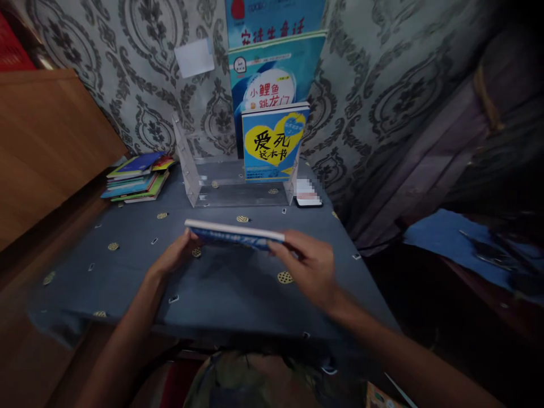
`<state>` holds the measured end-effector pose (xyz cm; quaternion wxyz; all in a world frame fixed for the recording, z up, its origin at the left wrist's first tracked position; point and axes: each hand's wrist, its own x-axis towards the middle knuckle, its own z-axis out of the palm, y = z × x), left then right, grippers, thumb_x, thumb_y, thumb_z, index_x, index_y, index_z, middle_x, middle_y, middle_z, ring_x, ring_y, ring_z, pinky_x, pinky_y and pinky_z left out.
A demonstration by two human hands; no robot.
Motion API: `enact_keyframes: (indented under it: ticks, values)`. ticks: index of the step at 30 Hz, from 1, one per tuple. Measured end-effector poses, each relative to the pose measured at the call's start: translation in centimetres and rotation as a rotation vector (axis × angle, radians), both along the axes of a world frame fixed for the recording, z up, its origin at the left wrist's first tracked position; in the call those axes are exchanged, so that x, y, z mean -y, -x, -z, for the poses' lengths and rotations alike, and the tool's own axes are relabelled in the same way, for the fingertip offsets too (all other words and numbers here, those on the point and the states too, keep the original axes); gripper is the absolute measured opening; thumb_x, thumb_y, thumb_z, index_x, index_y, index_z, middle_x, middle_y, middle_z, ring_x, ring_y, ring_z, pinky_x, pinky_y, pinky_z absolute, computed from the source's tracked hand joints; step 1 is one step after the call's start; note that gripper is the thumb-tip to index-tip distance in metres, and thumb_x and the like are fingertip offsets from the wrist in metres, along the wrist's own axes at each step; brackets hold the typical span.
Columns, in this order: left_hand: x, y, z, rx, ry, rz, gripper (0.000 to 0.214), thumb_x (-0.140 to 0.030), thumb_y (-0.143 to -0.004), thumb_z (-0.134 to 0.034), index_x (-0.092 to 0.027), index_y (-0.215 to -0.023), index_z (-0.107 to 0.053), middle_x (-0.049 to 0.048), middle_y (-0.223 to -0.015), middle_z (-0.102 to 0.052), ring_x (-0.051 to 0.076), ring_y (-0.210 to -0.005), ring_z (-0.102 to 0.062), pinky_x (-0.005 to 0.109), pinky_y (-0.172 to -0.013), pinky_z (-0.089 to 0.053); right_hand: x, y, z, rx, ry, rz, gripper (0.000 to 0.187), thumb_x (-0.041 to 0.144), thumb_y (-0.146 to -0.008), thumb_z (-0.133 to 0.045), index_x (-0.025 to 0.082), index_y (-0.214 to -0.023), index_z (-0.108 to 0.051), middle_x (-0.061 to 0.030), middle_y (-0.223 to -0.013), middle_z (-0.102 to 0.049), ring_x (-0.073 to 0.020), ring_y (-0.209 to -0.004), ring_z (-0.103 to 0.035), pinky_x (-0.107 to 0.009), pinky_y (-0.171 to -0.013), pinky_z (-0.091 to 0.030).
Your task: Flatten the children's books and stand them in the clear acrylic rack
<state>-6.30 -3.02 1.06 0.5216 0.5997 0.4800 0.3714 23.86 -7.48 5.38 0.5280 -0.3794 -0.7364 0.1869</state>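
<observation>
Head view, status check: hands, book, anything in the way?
Left hand, right hand: each in grip on one end of the thin book, flat over the table. Clear rack beyond, yellow-heart book upright in it. Nothing between.

dim room: grey damask wallpaper (pixel 382 85), a wooden cabinet (pixel 46 141), a blue-clothed table (pixel 127 266).
</observation>
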Motion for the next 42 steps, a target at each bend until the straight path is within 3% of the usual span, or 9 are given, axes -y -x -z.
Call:
enact_keyframes:
  ticks: [4,9,15,18,22,24,31,38,42]
  values:
    - [-0.3,-1.8,0.3,0.155,-0.068,-0.143,0.06,-0.075,-0.08,-0.062,-0.018,-0.092,-0.077,0.0085,-0.095,-0.077,0.024,-0.094,-0.069,0.034,-0.088,-0.053,-3.7,0.5,-1.2,-0.298,0.21,0.026,0.036,0.046,-0.089,-0.067,0.021,-0.063,-0.062,0.0034,-0.057,-0.059,-0.0136,-0.055,-0.062,-0.024,-0.052,-0.052]
    - [-0.5,-4.2,-0.7,0.335,-0.057,-0.363,0.046,-0.061,-0.071,-0.079,-0.018,-0.086,-0.073,-0.0019,-0.074,-0.069,0.012,-0.067,-0.058,0.021,-0.064,-0.047,-8.2,1.0,-0.4,-0.572,0.469,-0.088,0.045,0.06,-0.071,-0.079,0.02,-0.062,-0.059,0.0037,-0.06,-0.059,-0.0104,-0.053,-0.057,-0.021,-0.046,-0.051]
    - [-1.0,-2.9,1.0,0.239,0.201,-0.287,0.044,-0.05,-0.06,-0.085,-0.017,-0.085,-0.07,-0.0017,-0.065,-0.065,0.012,-0.058,-0.057,0.022,-0.058,-0.046,-10.9,1.3,3.6,-0.563,0.876,-0.041,0.043,0.05,-0.071,-0.083,0.018,-0.059,-0.056,0.0034,-0.051,-0.061,-0.007,-0.044,-0.057,-0.013,-0.038,-0.04]
    - [-1.4,-1.1,1.1,-0.029,0.148,-0.221,0.038,-0.054,-0.068,-0.077,-0.018,-0.079,-0.07,0.0002,-0.063,-0.065,0.015,-0.06,-0.058,0.025,-0.06,-0.046,-10.9,1.3,5.4,-0.464,0.953,-0.071,0.045,0.043,-0.075,-0.083,0.018,-0.054,-0.052,0.0021,-0.046,-0.06,-0.0077,-0.039,-0.058,-0.012,-0.034,-0.038]
    - [-1.9,-0.2,-0.1,-0.761,-0.2,-0.186,0.029,-0.043,-0.088,-0.056,-0.021,-0.082,-0.073,0.0052,-0.077,-0.071,0.024,-0.077,-0.064,0.032,-0.073,-0.048,-11.3,1.4,6.6,-0.388,0.994,-0.098,0.044,0.036,-0.079,-0.082,0.018,-0.052,-0.051,0.0014,-0.042,-0.06,-0.0098,-0.034,-0.057,-0.014,-0.031,-0.041]
    - [-2.4,-1.0,-0.6,-0.969,-0.319,-0.141,0.03,-0.035,-0.094,-0.046,-0.021,-0.096,-0.073,0.0078,-0.096,-0.075,0.026,-0.092,-0.066,0.035,-0.084,-0.049,-11.6,1.4,7.0,-0.354,0.998,-0.1,0.043,0.033,-0.082,-0.081,0.019,-0.053,-0.051,0.0015,-0.041,-0.059,-0.0103,-0.033,-0.058,-0.015,-0.03,-0.042]
    - [-6.1,-5.7,0.2,-0.951,-0.518,0.05,0.039,-0.007,-0.089,-0.038,-0.018,-0.118,-0.062,0.0117,-0.122,-0.068,0.025,-0.115,-0.062,0.041,-0.102,-0.048,-12.0,1.4,7.2,-0.25,0.968,-0.082,0.04,0.029,-0.087,-0.076,0.02,-0.056,-0.052,0.0022,-0.042,-0.059,-0.0107,-0.035,-0.059,-0.016,-0.032,-0.044]
    - [-8.6,-5.5,2.0,-0.944,-0.505,0.014,0.052,0.003,-0.08,-0.038,-0.016,-0.126,-0.055,0.0132,-0.117,-0.069,0.026,-0.109,-0.064,0.043,-0.099,-0.05,-12.1,0.6,7.1,-0.137,0.908,-0.005,0.037,0.03,-0.091,-0.067,0.02,-0.059,-0.053,0.0019,-0.046,-0.059,-0.0128,-0.037,-0.057,-0.021,-0.037,-0.042]
    - [-8.9,-5.1,2.8,-0.872,-0.594,-0.009,0.054,0.004,-0.078,-0.038,-0.016,-0.123,-0.058,0.0109,-0.118,-0.068,0.025,-0.113,-0.06,0.042,-0.103,-0.048,-11.6,-0.3,7.3,0.072,0.594,0.198,0.033,0.029,-0.091,-0.064,0.021,-0.06,-0.056,-0.0003,-0.055,-0.062,-0.0145,-0.049,-0.057,-0.025,-0.048,-0.039]
